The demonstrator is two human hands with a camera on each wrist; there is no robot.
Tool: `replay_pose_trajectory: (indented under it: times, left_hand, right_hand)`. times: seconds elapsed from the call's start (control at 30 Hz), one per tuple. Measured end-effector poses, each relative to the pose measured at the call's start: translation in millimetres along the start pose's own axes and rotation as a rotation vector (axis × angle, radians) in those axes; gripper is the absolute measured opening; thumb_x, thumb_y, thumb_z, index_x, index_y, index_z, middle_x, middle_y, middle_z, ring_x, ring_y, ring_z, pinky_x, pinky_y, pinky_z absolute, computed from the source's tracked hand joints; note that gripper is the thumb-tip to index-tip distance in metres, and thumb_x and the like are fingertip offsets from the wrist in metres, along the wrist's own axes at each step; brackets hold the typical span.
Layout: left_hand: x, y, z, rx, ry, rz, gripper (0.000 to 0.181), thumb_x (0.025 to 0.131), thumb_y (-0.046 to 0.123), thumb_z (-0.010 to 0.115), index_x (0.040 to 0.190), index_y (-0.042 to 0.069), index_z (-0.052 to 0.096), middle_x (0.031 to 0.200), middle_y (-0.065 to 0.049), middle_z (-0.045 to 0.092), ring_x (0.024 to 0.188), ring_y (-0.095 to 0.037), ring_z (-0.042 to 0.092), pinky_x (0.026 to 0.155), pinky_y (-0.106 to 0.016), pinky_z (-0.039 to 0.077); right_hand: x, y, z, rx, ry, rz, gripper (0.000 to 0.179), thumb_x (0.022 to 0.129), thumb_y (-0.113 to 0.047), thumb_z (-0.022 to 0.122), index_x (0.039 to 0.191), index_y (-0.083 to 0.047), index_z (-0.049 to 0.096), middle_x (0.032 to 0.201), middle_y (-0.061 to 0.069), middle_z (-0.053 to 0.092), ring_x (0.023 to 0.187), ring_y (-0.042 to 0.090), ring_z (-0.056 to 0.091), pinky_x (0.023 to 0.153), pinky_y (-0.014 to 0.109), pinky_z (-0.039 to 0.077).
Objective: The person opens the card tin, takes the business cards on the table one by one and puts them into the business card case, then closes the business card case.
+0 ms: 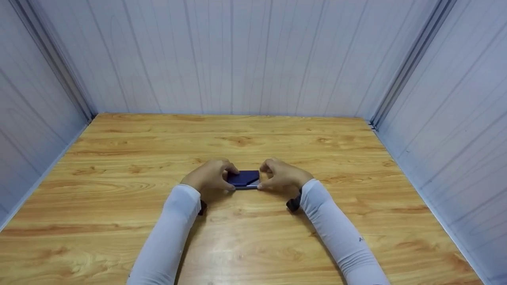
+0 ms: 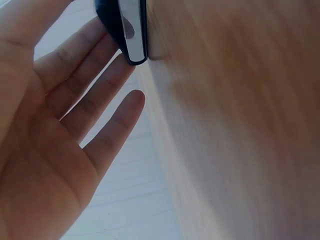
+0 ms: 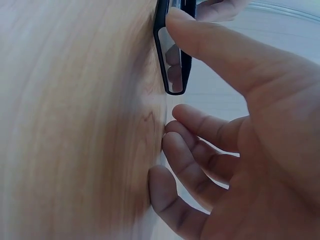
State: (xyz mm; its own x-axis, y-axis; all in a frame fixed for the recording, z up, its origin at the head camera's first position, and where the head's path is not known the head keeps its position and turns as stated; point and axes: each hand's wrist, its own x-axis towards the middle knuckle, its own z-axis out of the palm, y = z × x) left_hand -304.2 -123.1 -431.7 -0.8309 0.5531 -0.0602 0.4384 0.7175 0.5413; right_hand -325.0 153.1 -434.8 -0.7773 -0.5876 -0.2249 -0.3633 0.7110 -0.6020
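A small flat dark blue case with a slanted flap edge and a shiny silver-grey band lies on the wooden table between both hands. At its left end my left hand holds it, thumb at the near corner and forefinger on the top. The left wrist view shows the other fingers spread behind the case's end. My right hand touches the near right corner with the thumb. Its other fingers are loosely bent beyond the right end, apart from the case in the right wrist view. The case's contents are hidden.
The wood-grain table meets a pale panelled wall at the back and similar walls on both sides. Black wrist devices sit under both white sleeves, close to the tabletop.
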Motion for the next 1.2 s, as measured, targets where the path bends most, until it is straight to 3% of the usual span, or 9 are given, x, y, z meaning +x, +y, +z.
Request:
replay_pose_trajectory:
  times: [0.17, 0.43, 0.67, 0.8, 0.93, 1.07, 1.2]
  left_hand:
    - [-1.6, 1.3, 3.0, 0.009, 0.023, 0.016, 0.049, 0.079, 0.02, 0.087, 0.126, 0.012, 0.071, 0.123, -0.001, 0.066, 0.116, -0.018, 0.059, 0.101, -0.037, 0.047]
    - [-7.7, 8.7, 6.2, -0.043, 0.04, -0.097, 0.048, 0.08, 0.019, 0.086, 0.125, 0.021, 0.071, 0.121, 0.008, 0.062, 0.113, -0.013, 0.057, 0.097, -0.035, 0.049]
    - [-6.8, 6.5, 2.5, -0.019, 0.012, -0.016, 0.052, 0.081, 0.015, 0.086, 0.129, 0.014, 0.069, 0.125, 0.0, 0.063, 0.119, -0.02, 0.057, 0.102, -0.039, 0.046]
    - [-8.3, 2.7, -1.8, -0.053, -0.029, -0.006, 0.066, 0.082, 0.012, 0.084, 0.142, 0.011, 0.057, 0.137, -0.007, 0.059, 0.129, -0.025, 0.052, 0.108, -0.043, 0.042]
    - [-13.0, -1.6, -6.5, -0.123, -0.054, -0.046, 0.08, 0.084, 0.012, 0.083, 0.152, 0.011, 0.043, 0.147, -0.012, 0.051, 0.134, -0.03, 0.047, 0.107, -0.047, 0.042]
    - [-18.8, -4.6, -10.2, -0.154, -0.072, -0.119, 0.08, 0.084, 0.016, 0.084, 0.153, 0.01, 0.043, 0.147, -0.012, 0.05, 0.135, -0.031, 0.046, 0.108, -0.049, 0.04]
    - [-20.3, -3.6, -11.0, -0.119, -0.078, -0.156, 0.08, 0.083, 0.022, 0.084, 0.152, 0.011, 0.045, 0.146, -0.009, 0.052, 0.137, -0.03, 0.044, 0.11, -0.05, 0.038]
  right_hand:
    - [0.5, -1, 0, -0.01, 0.006, -0.014, 0.067, 0.088, -0.041, 0.079, 0.137, -0.005, 0.05, 0.132, 0.01, 0.048, 0.122, 0.025, 0.049, 0.103, 0.039, 0.044]
    - [-0.1, 1, 0, -0.01, 0.005, 0.001, 0.066, 0.088, -0.042, 0.077, 0.138, -0.008, 0.05, 0.131, 0.007, 0.047, 0.12, 0.023, 0.049, 0.103, 0.039, 0.043]
    - [1.5, 3, 0, 0.013, 0.002, -0.027, 0.068, 0.088, -0.04, 0.078, 0.14, -0.008, 0.048, 0.139, 0.007, 0.048, 0.128, 0.023, 0.048, 0.107, 0.036, 0.041]
    - [3.0, 2, 0, 0.024, -0.008, -0.073, 0.071, 0.089, -0.036, 0.078, 0.145, -0.007, 0.045, 0.142, 0.009, 0.048, 0.129, 0.024, 0.049, 0.108, 0.036, 0.041]
    - [2.6, -1, 1, -0.006, -0.015, -0.101, 0.073, 0.09, -0.033, 0.077, 0.149, -0.007, 0.042, 0.145, 0.009, 0.045, 0.13, 0.025, 0.047, 0.107, 0.038, 0.041]
    - [2.2, -5, 2, -0.083, -0.022, -0.132, 0.078, 0.089, -0.033, 0.079, 0.152, -0.006, 0.04, 0.147, 0.011, 0.044, 0.135, 0.026, 0.043, 0.11, 0.039, 0.038]
    - [3.3, -9, 5, -0.146, -0.009, -0.154, 0.08, 0.087, -0.034, 0.081, 0.151, -0.005, 0.041, 0.144, 0.012, 0.046, 0.133, 0.025, 0.044, 0.11, 0.038, 0.037]
